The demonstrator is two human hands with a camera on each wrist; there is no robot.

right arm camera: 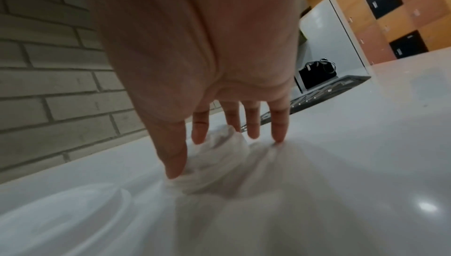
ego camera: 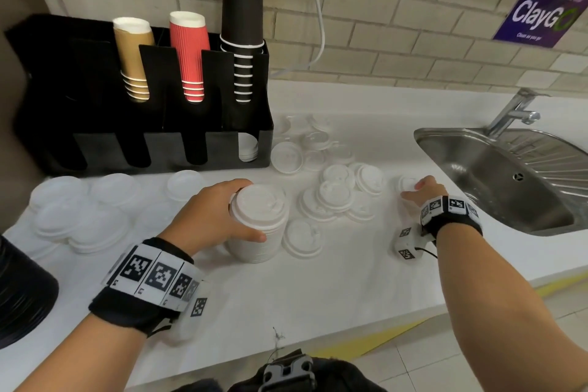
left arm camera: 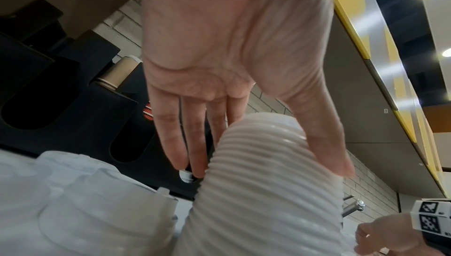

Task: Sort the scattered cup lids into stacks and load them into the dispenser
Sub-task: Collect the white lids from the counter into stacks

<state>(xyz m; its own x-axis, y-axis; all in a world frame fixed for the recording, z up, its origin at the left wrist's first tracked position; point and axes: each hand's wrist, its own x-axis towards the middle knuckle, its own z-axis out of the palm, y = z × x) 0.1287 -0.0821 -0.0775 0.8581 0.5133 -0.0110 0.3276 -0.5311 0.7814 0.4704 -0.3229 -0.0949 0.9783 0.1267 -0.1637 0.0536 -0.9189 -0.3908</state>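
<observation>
My left hand [ego camera: 210,216] grips a tall ribbed stack [ego camera: 259,226] of white lids, thumb on the near side, fingers round the far side; it stands mid-bench. My right hand [ego camera: 420,192] pinches one small white lid [ego camera: 407,183] between thumb and fingers, near the sink [ego camera: 496,175]; in the right wrist view that lid is blurred. Loose round lids [ego camera: 337,191], glossy white plastic, lie scattered between my hands and back toward the wall. Clearer, larger lids [ego camera: 79,216] are piled at the bench's left edge, hard to count. The black dispenser [ego camera: 127,124] sits at the back left corner, holding tan, red ribbed and black paper cups; one front slot shows white lids. A purple sign [ego camera: 541,13] reads "ClayGo"; its small print is unreadable.
</observation>
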